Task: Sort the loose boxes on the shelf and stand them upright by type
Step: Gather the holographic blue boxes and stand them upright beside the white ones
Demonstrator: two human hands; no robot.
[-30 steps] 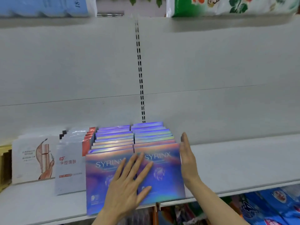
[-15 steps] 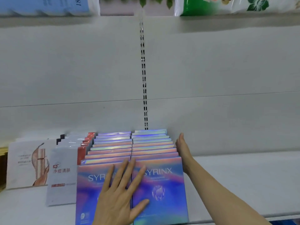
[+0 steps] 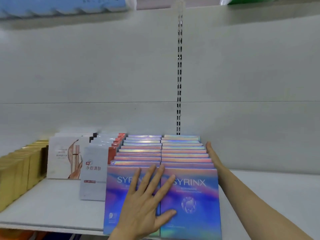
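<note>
Head view: hands [image 3: 145, 203] bracket upright SYRINX boxes [image 3: 190, 196].

Left hand [image 3: 147, 203]: palm down, fingers straight and spread, thumb out to the right; wrist at the lower frame edge; right hand [image 3: 211, 153]: edge-on, fingers straight and together, pointing away; bare right forearm runs to the lower right corner.

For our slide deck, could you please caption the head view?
Left hand pressed flat on two rows of upright iridescent purple SYRINX boxes, right hand bracing their side.
</note>
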